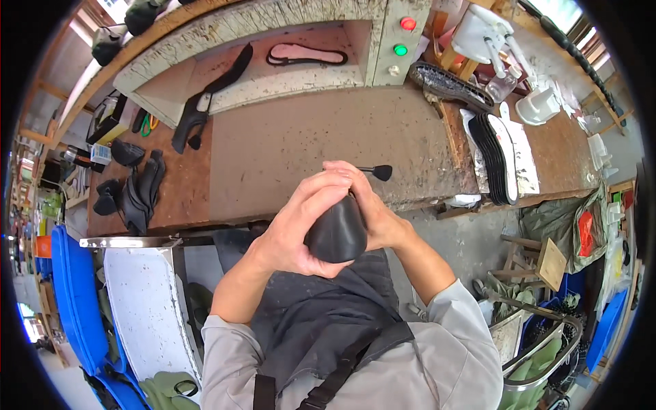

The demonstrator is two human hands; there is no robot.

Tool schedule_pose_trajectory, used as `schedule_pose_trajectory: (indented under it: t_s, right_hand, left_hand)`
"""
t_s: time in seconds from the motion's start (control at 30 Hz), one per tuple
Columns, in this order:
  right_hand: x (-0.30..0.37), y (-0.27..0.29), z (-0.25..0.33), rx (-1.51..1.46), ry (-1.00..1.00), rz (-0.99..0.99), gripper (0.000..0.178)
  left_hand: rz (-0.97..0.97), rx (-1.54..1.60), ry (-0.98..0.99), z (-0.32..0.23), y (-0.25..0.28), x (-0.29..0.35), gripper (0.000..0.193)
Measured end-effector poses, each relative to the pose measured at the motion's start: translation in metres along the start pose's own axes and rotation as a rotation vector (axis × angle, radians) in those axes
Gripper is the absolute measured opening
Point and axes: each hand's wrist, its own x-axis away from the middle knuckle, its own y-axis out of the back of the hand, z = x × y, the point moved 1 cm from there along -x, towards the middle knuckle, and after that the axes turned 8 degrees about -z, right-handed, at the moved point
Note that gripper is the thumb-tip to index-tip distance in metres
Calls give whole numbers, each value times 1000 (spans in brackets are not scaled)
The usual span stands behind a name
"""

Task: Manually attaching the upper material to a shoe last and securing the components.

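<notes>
Just beyond my body, in front of the bench edge, I hold a black shoe upper [336,236] with its smooth rounded toe toward me. My left hand [297,219] wraps its left side, with fingers over the far part and the thumb side under the toe. My right hand [379,215] grips the right side, its fingers meeting the left ones at the top. A thin black strap with a flared tab [381,173] sticks out beyond my right fingers. What is inside the upper is hidden by my hands.
Behind the brown bench [294,130] stands a worn pale cabinet [260,27] with red and green buttons, holding a pink-faced sole. Black uppers [140,191] lie at the left. Stacked black soles [497,160], a dark outsole [451,85] and a white tub [538,106] are at the right.
</notes>
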Motion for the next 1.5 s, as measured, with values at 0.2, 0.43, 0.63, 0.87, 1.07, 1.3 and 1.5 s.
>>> schedule_pose_trajectory:
  t_s: [0.2,0.43,0.63,0.87,1.07,1.3,1.5]
  right_hand:
    - [-3,7,-7,-27,-113,37,112]
    - [20,8,-19,-258,-362,-95,115]
    - [23,-2,-13,-88,-46,-35,106]
    - [35,-5,-2,-112,28,11,103]
    - [57,-17,32,243,43,-18,93]
    - [52,7,117,436,-116,438,80]
    - [50,-9,90,188,2,218,35]
  left_hand:
    - [31,-12,131,-2,2,-21,95]
    - [14,-8,98,9,-21,-22,100]
    - [108,131,263,-11,-17,-14,79]
    - [-118,119,86,-22,-32,17,34]
    - [-814,997,1230,-16,-68,114,48]
    - [-628,1269,1273,-18,-65,115,69]
    - [-670,1247,1224,-43,-76,131,82]
